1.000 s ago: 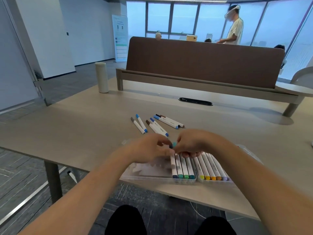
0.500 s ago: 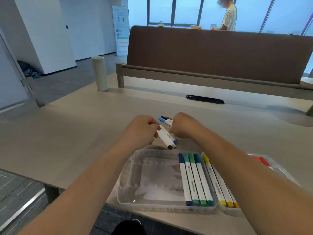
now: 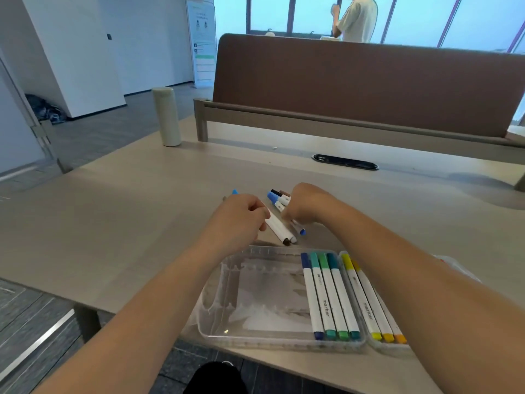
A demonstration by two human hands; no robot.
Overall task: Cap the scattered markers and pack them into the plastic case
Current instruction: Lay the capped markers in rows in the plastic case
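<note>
— Grip status?
— At left grip (image 3: 241, 214): curled round two white markers (image 3: 277, 227), ends pointing toward plastic case (image 3: 221, 308). At right grip (image 3: 304, 206): curled over loose markers (image 3: 274, 198); cannot tell whether holding.
— Case position?
— Open at table (image 3: 113, 223) edge, near both grips; capped markers (image 3: 329, 294) slotted at right.

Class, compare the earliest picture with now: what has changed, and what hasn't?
Both hands left the plastic case for the loose markers beyond it. The left hand now grips white markers; whether the right hand holds one is hidden. The packed markers stayed put.
</note>
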